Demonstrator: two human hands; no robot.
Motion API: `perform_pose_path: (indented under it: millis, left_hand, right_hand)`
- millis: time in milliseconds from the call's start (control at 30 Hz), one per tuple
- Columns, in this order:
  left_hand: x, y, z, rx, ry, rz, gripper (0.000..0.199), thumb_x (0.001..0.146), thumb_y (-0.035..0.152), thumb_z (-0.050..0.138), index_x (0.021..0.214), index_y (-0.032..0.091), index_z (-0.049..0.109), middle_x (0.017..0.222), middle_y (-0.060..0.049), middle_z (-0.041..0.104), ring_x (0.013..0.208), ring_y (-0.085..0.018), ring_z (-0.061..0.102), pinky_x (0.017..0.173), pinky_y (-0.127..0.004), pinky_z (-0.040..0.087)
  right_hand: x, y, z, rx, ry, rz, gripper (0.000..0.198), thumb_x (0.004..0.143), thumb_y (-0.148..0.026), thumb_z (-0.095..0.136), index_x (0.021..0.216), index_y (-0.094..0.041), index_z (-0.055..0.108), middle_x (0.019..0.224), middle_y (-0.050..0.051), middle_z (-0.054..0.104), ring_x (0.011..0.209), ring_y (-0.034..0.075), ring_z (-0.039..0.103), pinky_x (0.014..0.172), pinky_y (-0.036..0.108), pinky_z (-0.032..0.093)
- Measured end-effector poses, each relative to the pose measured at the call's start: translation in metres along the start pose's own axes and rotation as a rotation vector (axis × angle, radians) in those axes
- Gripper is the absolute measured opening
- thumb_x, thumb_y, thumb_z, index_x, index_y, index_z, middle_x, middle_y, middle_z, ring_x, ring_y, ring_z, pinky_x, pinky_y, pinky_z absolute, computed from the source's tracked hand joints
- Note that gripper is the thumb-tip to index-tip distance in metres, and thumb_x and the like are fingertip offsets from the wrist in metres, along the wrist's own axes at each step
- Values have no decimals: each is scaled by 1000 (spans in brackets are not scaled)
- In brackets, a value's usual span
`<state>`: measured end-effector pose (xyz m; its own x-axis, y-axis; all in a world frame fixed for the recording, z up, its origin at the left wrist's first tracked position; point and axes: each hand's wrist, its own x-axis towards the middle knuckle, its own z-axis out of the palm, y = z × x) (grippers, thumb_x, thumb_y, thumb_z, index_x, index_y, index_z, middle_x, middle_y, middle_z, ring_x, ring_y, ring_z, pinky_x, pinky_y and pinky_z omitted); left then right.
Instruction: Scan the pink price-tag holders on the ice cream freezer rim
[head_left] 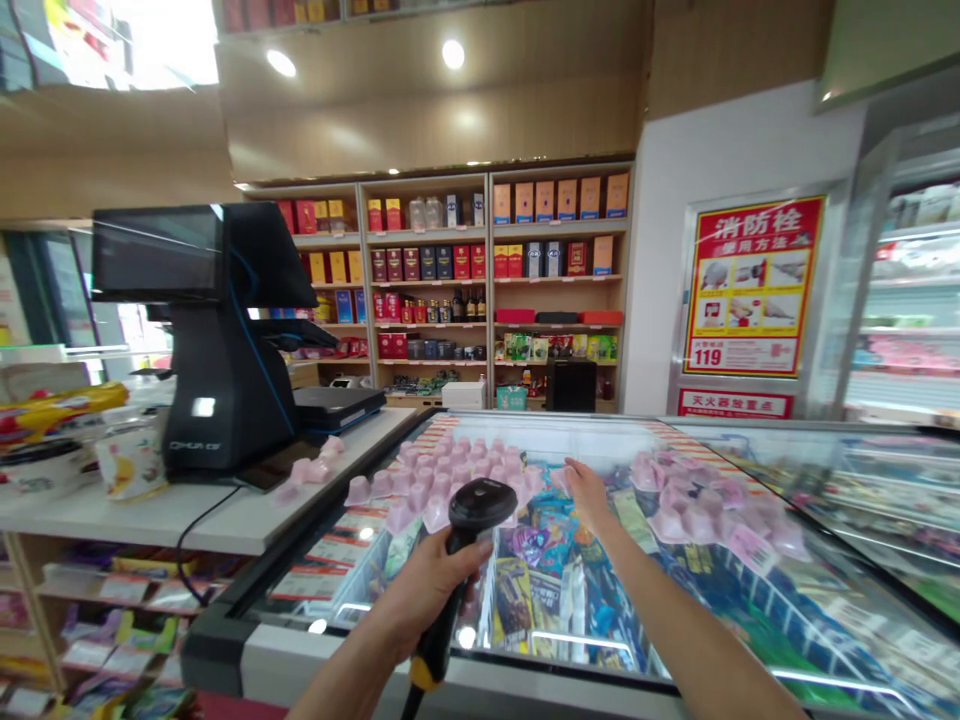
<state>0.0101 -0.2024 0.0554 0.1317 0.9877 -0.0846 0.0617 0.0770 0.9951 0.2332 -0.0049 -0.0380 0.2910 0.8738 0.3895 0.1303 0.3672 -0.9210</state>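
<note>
My left hand [431, 590] is wrapped round the handle of a black barcode scanner [482, 503], its head tilted up and away from me over the freezer. Stretched forward above the glass, my right hand [586, 492] has its fingertips at a small pink cup [559, 478] and seems to pinch it; part of the fingers is hidden. Left of that hand, a large group of pink cups [450, 467] lies on the glass top. Another pink pile [694, 490], with a barcode label [750, 548] on its near side, lies to the right of my forearm.
Beneath the glass of the chest freezer [345, 665] are colourful packets [540, 590] in wire baskets. A black checkout terminal [225, 370] stands on the counter at left, near a few pink cups [319, 465] and a hanging cable [184, 550]. Shelves of boxes [427, 265] line the back.
</note>
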Motion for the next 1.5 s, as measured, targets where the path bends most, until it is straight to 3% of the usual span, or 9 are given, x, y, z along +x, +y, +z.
perform_pose_path:
  millis: [200,433,533,667,733,900,1167,1333,1500]
  left_hand:
    - [15,-9,-10,39,43,-24,37,57,50,61,63,17,46,43,7,44,38,-7,40,41,-20,29]
    - [20,-14,-1,5,50,-44,35,59,48,60,66,16,46,46,6,44,41,-7,41,43,-20,31]
    - [21,-13,3,10,54,-58,33,60,46,60,66,16,45,46,7,44,39,-6,39,41,-19,30]
    - [20,-9,7,-1,31,-83,32,59,44,60,68,17,44,45,8,43,38,-6,39,39,-18,29]
    - [19,-8,8,7,39,-76,32,60,44,60,70,17,45,45,8,44,39,-7,41,40,-18,30]
    - [18,-12,4,51,39,-44,35,60,47,59,69,16,45,44,7,44,39,-7,41,41,-20,31]
    - [14,-5,17,94,88,-31,36,58,49,59,68,16,47,44,7,45,40,-8,41,43,-21,29]
    - [5,7,26,97,128,-9,33,61,47,58,68,16,47,44,7,45,40,-7,39,45,-21,28]
    - [-6,15,33,73,187,-23,32,60,45,59,66,16,48,44,7,44,41,-7,40,44,-21,27]
  right_hand:
    - [-7,11,23,-602,-175,-279,35,66,-13,42,97,-12,59,104,11,58,101,20,49,93,32,31]
    - [4,11,55,-741,-218,-318,38,72,-16,41,108,-13,52,107,11,57,102,19,48,90,30,32]
    - [17,4,23,-824,-148,-337,40,75,-25,42,112,-12,49,113,12,52,107,20,44,92,31,31]
    - [34,-7,-61,-1158,82,-212,39,74,-22,43,112,-13,48,115,15,48,108,23,42,90,34,30]
    - [40,-9,-95,-1295,62,-117,37,74,-20,44,110,-12,49,110,17,51,104,24,45,86,35,31]
    - [45,-5,-111,-1465,-64,-30,25,75,-24,46,92,-10,57,98,18,56,101,30,47,79,40,33]
    - [47,-8,-81,-1212,-305,-57,16,73,-21,47,87,-15,50,85,13,58,83,22,56,67,30,36]
    - [55,0,-47,-299,-160,137,3,65,-16,44,63,-18,45,67,7,58,74,20,56,61,27,38]
    - [46,3,-7,167,-235,154,7,63,-28,41,62,-21,40,53,-1,52,54,15,54,50,26,41]
